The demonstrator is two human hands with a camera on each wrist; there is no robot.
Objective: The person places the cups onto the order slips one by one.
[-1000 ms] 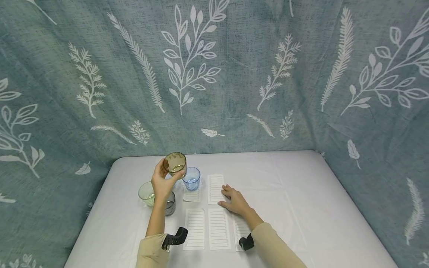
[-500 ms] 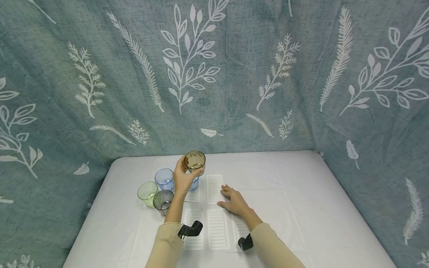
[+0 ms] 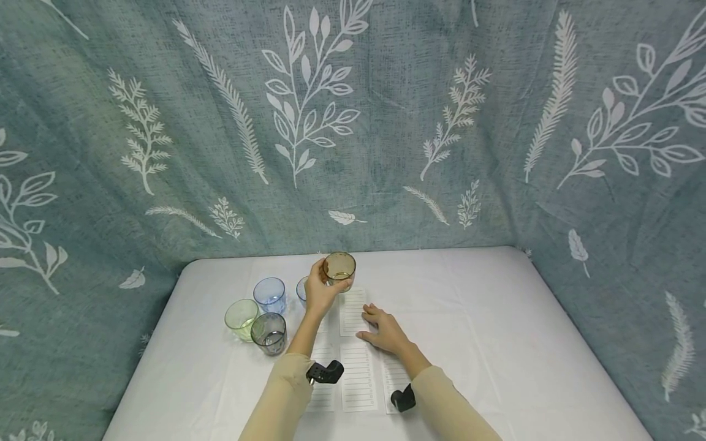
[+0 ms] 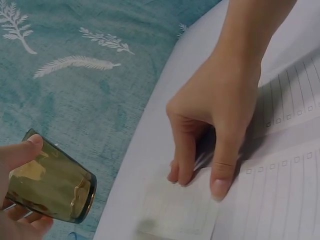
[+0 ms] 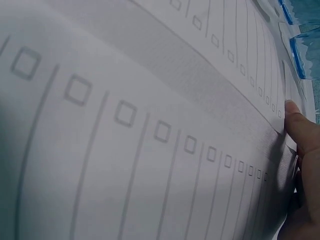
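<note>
My left hand (image 3: 320, 295) grips an amber glass (image 3: 339, 271) by its side, above the far end of a lined paper sheet (image 3: 351, 313). The left wrist view has the glass (image 4: 52, 182) between thumb and fingers, with nothing in it that I can make out. With its thumb and fingertips, my right hand (image 3: 384, 331) touches the right side of that sheet. Those fingers point down onto the paper in the left wrist view. Part of the right hand (image 5: 306, 137) shows at the right wrist view's edge. A blue glass (image 3: 301, 290) is partly hidden behind the left hand.
Left of the left arm stand a second blue glass (image 3: 269, 295), a green glass (image 3: 241, 320) and a grey glass (image 3: 269, 334), close together. More lined sheets (image 3: 358, 383) lie nearer me on the white-covered table (image 3: 529, 343). A patterned green-blue cloth (image 3: 386, 202) hangs behind.
The left hand has carried the amber glass to the right, from above the blue glasses to above the far sheet. The right hand stays in place.
</note>
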